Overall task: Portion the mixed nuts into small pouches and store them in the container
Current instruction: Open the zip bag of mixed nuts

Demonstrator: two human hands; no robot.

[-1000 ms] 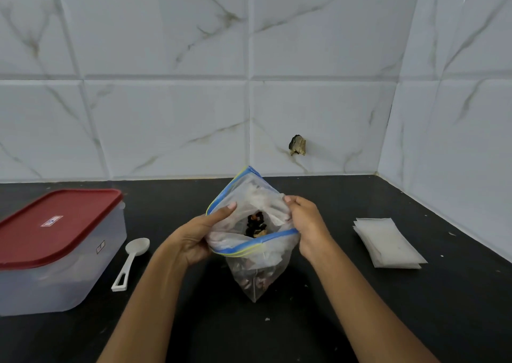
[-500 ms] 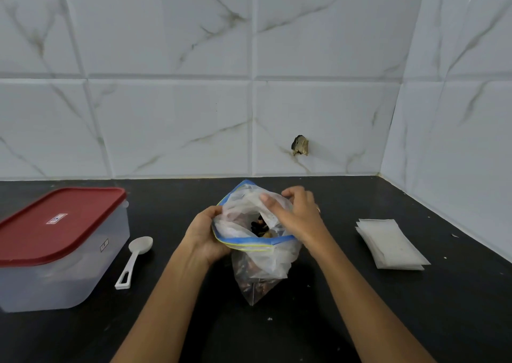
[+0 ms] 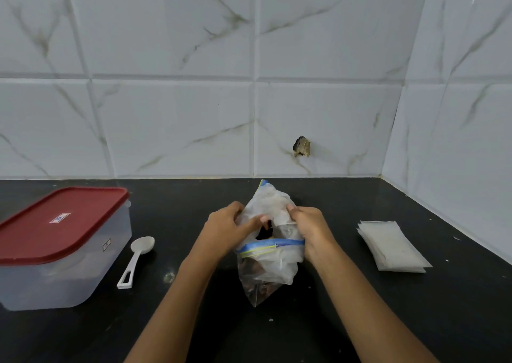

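A clear zip bag of mixed nuts point(image 3: 267, 271) with a blue and yellow zip strip stands on the black counter in the middle. Both hands grip its open mouth: my left hand point(image 3: 225, 231) on the left side, my right hand point(image 3: 311, 229) on the right, with the top edge folded outward. Dark nuts show through the opening and at the bottom. A stack of small white pouches point(image 3: 392, 246) lies to the right. A clear container point(image 3: 62, 274) with a red lid point(image 3: 58, 221) sits shut at the left. A white spoon point(image 3: 137, 260) lies beside it.
White marble-look tiles form the back wall and the right wall, meeting in a corner at the right. A chipped hole point(image 3: 301, 146) marks the back wall. Small crumbs dot the black counter point(image 3: 360, 321) near the bag.
The bag's mouth has been pulled wider and its rim rolled down outward. My right hand moved from over the opening to the bag's right side.
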